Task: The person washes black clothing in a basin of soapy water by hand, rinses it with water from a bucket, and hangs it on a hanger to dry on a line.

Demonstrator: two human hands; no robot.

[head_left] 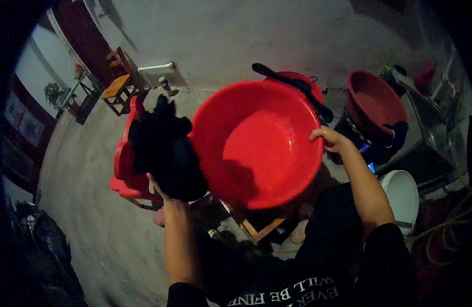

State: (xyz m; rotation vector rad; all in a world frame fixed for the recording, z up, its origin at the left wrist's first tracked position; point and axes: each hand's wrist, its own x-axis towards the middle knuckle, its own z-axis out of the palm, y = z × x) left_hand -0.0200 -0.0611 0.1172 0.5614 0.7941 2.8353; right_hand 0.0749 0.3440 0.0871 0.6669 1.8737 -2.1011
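Note:
A large round red basin (pixel 269 148) fills the middle of the view, tilted toward me. My right hand (pixel 329 138) grips its right rim, thumb and fingers closed over the edge. To the left of the basin, my left hand (pixel 162 190) holds up a bunched black cloth (pixel 169 148), which covers most of the fingers. The cloth reaches close to the basin's left rim; whether they touch I cannot tell. Below the basin, part of a wooden stand (pixel 256 233) shows. Whether the basin holds any water is unclear.
A red plastic chair (pixel 124 163) stands just left of the cloth. Behind the basin, a dark strap-like thing (pixel 292 84) lies over another red vessel (pixel 315 94). A dark red tub (pixel 375 102) and a white bucket (pixel 401 197) stand at right. A wooden chair (pixel 117 86) is far left.

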